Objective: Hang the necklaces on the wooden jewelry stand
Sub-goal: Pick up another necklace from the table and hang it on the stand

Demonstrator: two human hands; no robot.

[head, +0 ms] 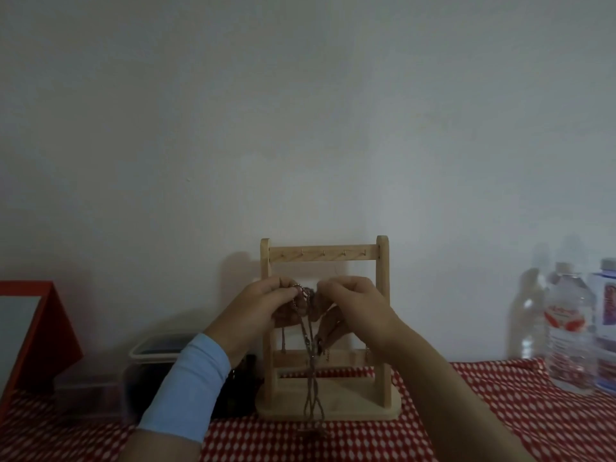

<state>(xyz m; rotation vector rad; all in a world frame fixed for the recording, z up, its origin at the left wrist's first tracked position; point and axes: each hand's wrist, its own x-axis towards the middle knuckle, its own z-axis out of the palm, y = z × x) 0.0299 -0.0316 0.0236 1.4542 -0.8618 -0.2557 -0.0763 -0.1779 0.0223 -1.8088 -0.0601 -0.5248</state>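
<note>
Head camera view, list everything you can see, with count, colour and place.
wooden jewelry stand: one, pale wood, centre
necklaces: count unclear, metallic chains, hanging in front of the stand
tablecloth: one, red with white dots, under everything
water bottle: one, clear, red label, right
carton: one, blue-white, right edge
container: one, clear, left of stand
box: one, red, far left
sleeve: one, light blue, left forearm
left hand: pinching the necklaces
right hand: pinching the necklaces
</note>
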